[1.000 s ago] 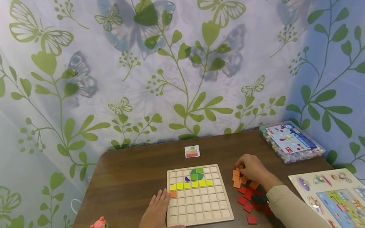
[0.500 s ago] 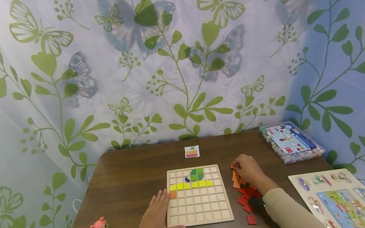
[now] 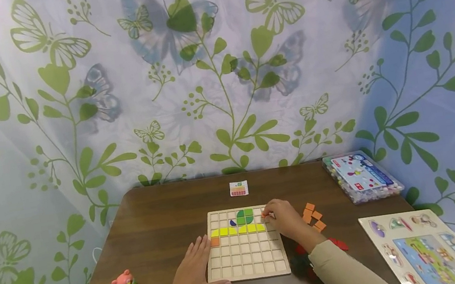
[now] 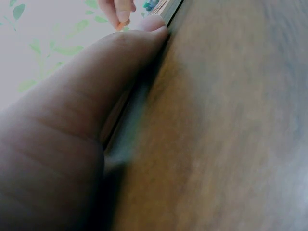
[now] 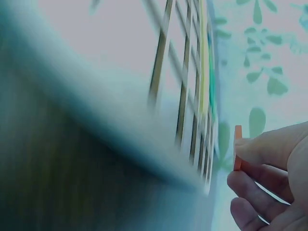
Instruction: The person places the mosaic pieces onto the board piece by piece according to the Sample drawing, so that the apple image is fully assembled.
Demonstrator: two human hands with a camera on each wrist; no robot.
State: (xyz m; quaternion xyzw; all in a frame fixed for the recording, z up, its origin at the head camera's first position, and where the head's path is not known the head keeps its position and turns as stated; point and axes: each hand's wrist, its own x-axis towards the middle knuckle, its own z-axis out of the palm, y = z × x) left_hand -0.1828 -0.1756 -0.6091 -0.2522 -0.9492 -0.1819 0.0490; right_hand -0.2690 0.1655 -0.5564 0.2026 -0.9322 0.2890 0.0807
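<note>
A wooden grid board (image 3: pixel 248 263) lies on the table, with green, blue and yellow pieces in its upper rows. One orange square tile (image 3: pixel 215 242) sits in a cell at its left side. My left hand (image 3: pixel 192 271) rests along the board's left and lower-left edge, fingers extended and thumb at the bottom edge. Over the board's upper right, my right hand (image 3: pixel 286 219) pinches another orange square tile (image 5: pixel 237 148) between thumb and fingers; in the right wrist view this tile stands on edge, apart from the board.
Loose orange tiles (image 3: pixel 312 213) and red tiles (image 3: pixel 338 244) lie right of the board, some hidden by the right arm. A small picture card (image 3: pixel 239 188) is behind it. A bead box (image 3: pixel 362 176), a puzzle board (image 3: pixel 432 248) and a pink figurine (image 3: pixel 124 283) stand around.
My right hand has picked an orange tile from the pile and moved left with it over the board's upper right. My left hand has stayed in place.
</note>
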